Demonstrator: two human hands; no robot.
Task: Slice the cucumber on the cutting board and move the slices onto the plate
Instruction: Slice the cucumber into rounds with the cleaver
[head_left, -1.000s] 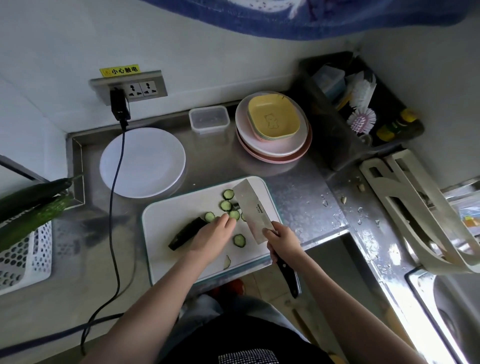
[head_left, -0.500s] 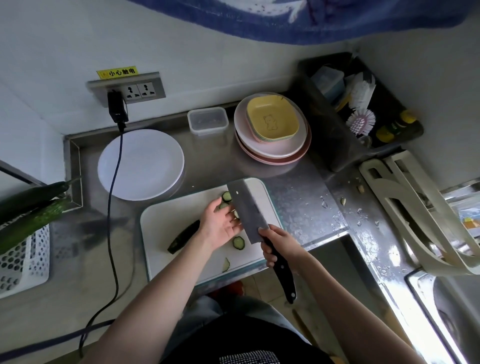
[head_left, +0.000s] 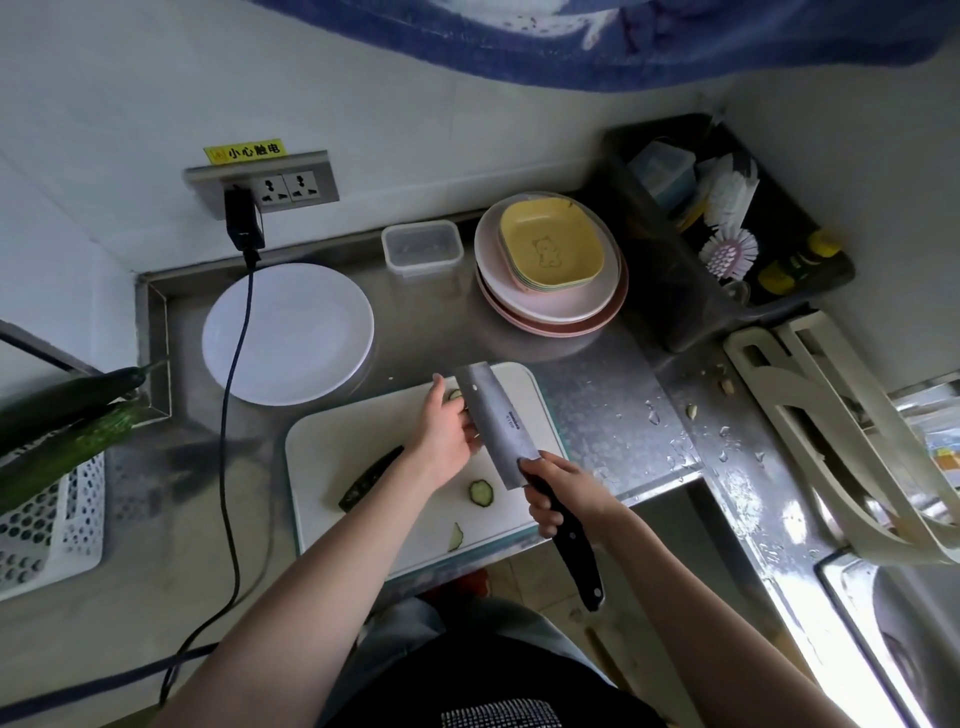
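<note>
While my right hand (head_left: 551, 488) grips the cleaver (head_left: 496, 423) handle, my left hand (head_left: 448, 431) cups slices against its blade. The white plate (head_left: 288, 332) sits at ten o'clock from the cutting board (head_left: 363, 431).

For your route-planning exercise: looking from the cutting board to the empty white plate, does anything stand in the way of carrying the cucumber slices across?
Nothing solid blocks the way. The white plate lies just beyond the cutting board's far left corner, with bare steel counter between. Only the black cable hangs across the plate's left part, so set slices right of it.

Slices (head_left: 455, 395) mostly behind cleaver (head_left: 493, 418)
</note>
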